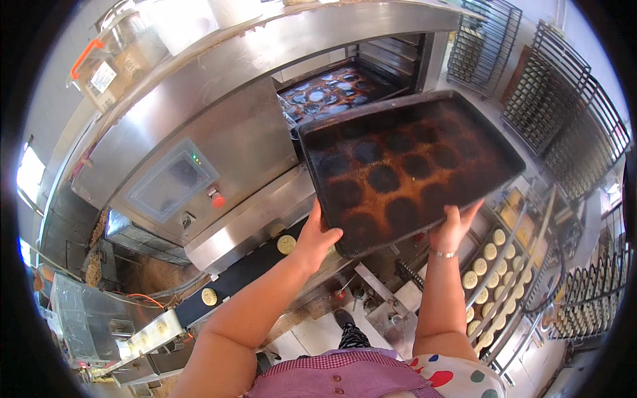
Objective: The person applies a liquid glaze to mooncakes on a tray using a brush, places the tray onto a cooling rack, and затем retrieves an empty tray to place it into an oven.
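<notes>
A dark, scorched baking tray (405,159) with round burn marks is held up in front of me, tilted, with nothing lying in it. My left hand (317,235) grips its near left corner, thumb over the rim. At the near right edge my right hand (454,229) holds the tray from below, thumb along the rim. Beyond it, another stained tray (332,96) sits inside the opening of the steel machine (225,132). Below my left forearm runs a dark conveyor belt (232,272) carrying pale round stamped pastries (210,296).
On the machine's front are a control panel (172,179) and a red button (217,199). A tray of several pale pastries (491,252) lies at the right behind metal rails. Wire racks (554,86) stand far right. A clear plastic tub (119,60) rests on the machine top.
</notes>
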Motion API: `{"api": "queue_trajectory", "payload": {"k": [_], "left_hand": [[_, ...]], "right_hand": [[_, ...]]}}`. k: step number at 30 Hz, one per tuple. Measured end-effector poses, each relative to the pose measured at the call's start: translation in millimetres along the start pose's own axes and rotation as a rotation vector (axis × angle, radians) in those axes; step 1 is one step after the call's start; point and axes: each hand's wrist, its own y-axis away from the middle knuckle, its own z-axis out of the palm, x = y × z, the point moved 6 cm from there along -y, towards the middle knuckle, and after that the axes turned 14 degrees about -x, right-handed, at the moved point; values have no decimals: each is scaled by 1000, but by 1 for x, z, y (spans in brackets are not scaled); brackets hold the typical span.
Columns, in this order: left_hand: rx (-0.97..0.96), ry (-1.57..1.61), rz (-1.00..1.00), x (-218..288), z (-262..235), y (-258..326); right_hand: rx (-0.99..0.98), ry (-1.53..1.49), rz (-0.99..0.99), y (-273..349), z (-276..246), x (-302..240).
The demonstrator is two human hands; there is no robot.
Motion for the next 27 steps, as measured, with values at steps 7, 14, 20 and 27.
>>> {"api": "queue_trajectory", "payload": {"k": [7,14,20,27], "left_hand": [[21,-126,-81,22,-80,-78],[114,-268,-372,-23,-103,52],[498,-298,-402,-70,-145,252],[801,-270,-560,-139,-120,425]], "right_hand": [[-62,-126,144,-115,50,166],[-101,-64,568,-83,200,266],[-314,-2,801,-128,253,320],[-678,-39,927,26,233,270]]}}
